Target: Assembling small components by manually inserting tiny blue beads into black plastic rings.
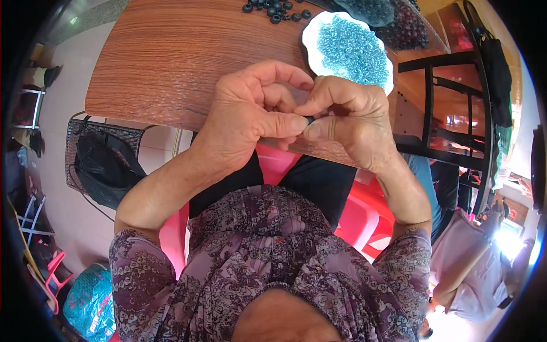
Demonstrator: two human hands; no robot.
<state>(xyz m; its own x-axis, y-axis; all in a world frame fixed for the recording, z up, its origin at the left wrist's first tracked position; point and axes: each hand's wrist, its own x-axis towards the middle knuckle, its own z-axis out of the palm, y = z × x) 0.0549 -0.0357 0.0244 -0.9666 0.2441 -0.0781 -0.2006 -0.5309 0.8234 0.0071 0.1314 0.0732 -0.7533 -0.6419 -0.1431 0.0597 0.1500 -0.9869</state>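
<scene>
My left hand and my right hand meet over the table's near edge. Both are closed, with thumbs and fingertips pinched together on a small black bead, mostly covered by the fingers. Whether a thread runs through it I cannot make out. Just beyond my right hand stands a white scalloped dish full of tiny clear blue beads. Several loose round black beads lie at the table's far side.
The brown wood-grain table spans the area ahead of me. Bags of dark beads lie at the far right. A black bag rests on a woven chair at left. To the right are a black metal frame and another person.
</scene>
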